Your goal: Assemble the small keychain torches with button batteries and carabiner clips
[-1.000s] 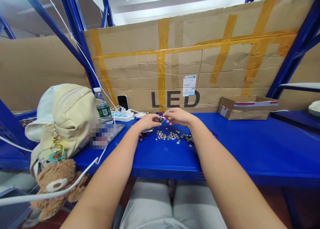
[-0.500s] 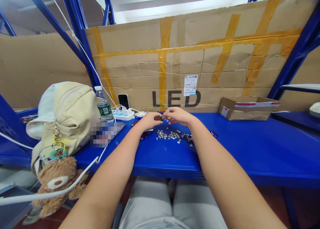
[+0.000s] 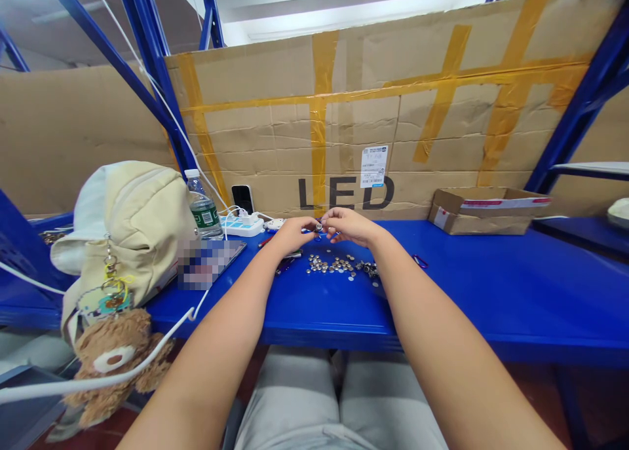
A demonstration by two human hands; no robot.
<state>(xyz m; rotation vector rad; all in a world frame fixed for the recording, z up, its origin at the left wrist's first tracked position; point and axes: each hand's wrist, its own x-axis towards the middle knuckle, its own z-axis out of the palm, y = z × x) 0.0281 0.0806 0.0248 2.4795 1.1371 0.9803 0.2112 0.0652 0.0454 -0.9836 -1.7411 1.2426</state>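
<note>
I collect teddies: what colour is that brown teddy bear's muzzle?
The muzzle is white; see the head view.

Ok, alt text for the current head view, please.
Left hand and right hand hold a tiny, indistinct item between them over a blue table. Round metallic pieces lie in front; a cream bag sits left, a cardboard box right.

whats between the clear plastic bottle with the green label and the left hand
In the head view, a white power strip lies between the bottle and the left hand; a small white object sits nearer the hand.
</note>
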